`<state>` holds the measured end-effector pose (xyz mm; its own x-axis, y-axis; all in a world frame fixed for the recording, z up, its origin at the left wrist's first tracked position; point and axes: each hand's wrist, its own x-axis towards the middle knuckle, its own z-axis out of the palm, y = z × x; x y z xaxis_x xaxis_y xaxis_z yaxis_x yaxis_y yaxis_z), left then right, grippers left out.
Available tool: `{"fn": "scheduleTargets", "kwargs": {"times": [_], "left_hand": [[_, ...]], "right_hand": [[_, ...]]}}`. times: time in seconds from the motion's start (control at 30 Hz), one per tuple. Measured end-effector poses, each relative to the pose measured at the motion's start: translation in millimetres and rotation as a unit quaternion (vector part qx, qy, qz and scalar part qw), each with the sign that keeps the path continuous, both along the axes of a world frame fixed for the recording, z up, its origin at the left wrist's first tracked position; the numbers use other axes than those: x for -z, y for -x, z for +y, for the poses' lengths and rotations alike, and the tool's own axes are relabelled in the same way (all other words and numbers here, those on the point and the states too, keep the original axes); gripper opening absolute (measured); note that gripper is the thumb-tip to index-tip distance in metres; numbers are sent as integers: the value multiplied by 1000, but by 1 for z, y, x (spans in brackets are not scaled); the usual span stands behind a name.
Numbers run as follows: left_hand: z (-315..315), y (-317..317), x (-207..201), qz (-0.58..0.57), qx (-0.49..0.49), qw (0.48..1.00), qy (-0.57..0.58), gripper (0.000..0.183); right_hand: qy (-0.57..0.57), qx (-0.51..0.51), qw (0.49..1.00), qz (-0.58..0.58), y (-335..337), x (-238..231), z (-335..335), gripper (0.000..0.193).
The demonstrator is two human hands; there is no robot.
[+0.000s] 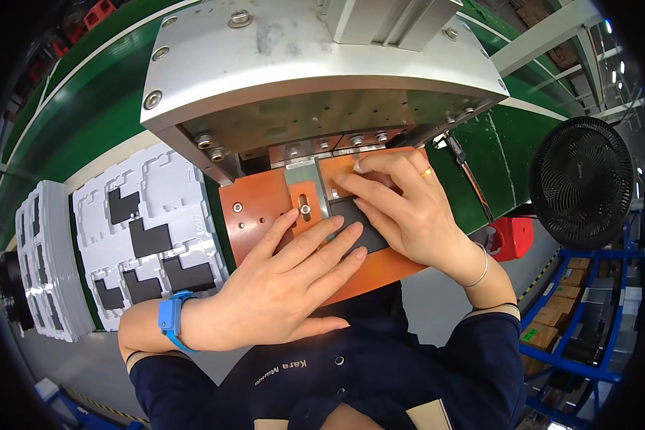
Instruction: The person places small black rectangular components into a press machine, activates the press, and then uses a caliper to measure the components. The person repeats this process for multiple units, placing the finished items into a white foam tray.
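An orange fixture plate lies under the metal press frame, with a dark flat piece set on it. My left hand rests flat, fingers spread, across the plate, its fingertips over the dark piece's left part. My right hand bends its fingers in a pinch at the dark piece's upper edge; what lies between them is too small to make out. A bit of white shows at one right fingertip. Left of the right hand, a metal strip and an orange slotted block with a bolt sit on the plate.
The heavy silver press frame overhangs the plate. At left, a white moulded tray holds several black L-shaped pieces beside stacked white trays. A black fan, a red bin and a blue rack stand at right.
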<state>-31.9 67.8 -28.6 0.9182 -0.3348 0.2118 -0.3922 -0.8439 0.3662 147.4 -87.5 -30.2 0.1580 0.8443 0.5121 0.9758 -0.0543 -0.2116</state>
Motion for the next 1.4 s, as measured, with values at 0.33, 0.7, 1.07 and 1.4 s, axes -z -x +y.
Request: {"fn": "scheduleTargets", "kwargs": {"times": [0.33, 0.7, 1.07, 1.4], "left_hand": [[0, -2, 0, 8, 4, 1000, 0, 73], [1, -2, -3, 17, 11, 1000, 2, 76], [1, -2, -5, 27, 7, 1000, 5, 77], [1, -3, -5, 23, 10, 1000, 3, 78]], "right_hand": [[34, -18, 998, -55, 1, -4, -4, 31], [0, -76, 996, 46, -7, 4, -11, 26], [8, -16, 1000, -20, -3, 0, -5, 32], [12, -2, 1000, -26, -3, -1, -10, 30]]}}
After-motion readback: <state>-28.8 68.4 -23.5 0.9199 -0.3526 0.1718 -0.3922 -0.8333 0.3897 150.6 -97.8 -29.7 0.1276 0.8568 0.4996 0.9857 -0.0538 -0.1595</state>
